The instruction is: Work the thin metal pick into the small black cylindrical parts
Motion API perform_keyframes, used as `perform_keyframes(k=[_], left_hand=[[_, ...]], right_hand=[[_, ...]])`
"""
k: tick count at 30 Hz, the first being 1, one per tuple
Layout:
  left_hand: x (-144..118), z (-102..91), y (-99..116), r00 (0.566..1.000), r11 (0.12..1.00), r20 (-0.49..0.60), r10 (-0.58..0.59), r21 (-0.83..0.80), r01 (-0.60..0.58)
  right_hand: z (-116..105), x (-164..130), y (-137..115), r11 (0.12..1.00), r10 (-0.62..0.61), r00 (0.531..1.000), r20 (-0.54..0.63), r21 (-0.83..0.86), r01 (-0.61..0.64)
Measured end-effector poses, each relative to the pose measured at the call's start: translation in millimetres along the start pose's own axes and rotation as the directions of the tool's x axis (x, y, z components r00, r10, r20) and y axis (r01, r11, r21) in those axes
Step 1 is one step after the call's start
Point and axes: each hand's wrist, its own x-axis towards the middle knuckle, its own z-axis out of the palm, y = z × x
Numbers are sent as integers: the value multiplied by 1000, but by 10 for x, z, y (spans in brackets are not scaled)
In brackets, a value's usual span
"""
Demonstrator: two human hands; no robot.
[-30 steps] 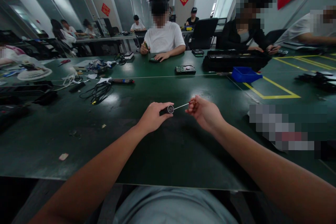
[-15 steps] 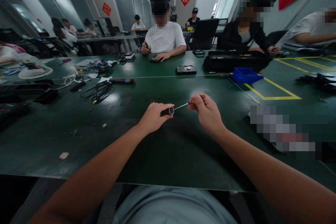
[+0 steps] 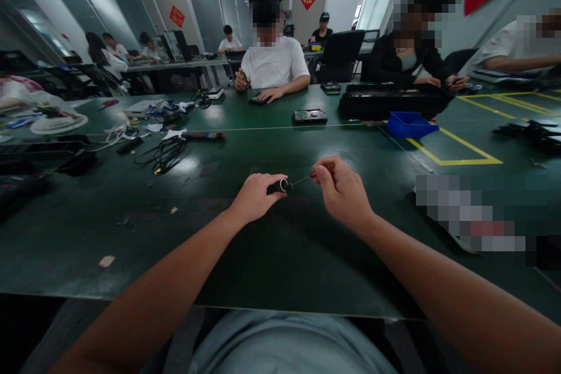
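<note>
Above the green table, my left hand [image 3: 258, 196] grips a short black cylinder [image 3: 274, 188] with a pale ring around its right end. A small dark part [image 3: 288, 186] sticks out of that end, at the tip of a screwdriver. My right hand [image 3: 344, 187] is closed on the screwdriver [image 3: 302, 180], whose thin shaft points left and slightly down. Its reddish handle is mostly hidden by my fingers. Whether the small part is loose from the cylinder, I cannot tell.
A coiled black cable [image 3: 169, 152] and a pen-like tool [image 3: 204, 135] lie to the left. Ahead are a hard drive [image 3: 310, 117], a blue bin [image 3: 411, 124] and a long black casing [image 3: 394, 102]. Across the table [image 3: 263, 269] sits a person in white [image 3: 276, 64].
The small dark part now protrudes from the cylinder's ringed end, where the shaft went in before. My right hand has turned slightly around the handle; my left hand has barely moved.
</note>
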Motion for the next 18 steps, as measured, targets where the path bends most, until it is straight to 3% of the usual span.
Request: perform_keyframes(k=[10,18], left_hand=[[1,-36,66,988,980,-95,-119,-171,102],[-29,-5,121,997,976,8,-74,-203,74]], right_hand=[[39,-10,65,1000,2,999,-35,5,-2],[37,-12,51,1000,11,999,-33,19,-10]])
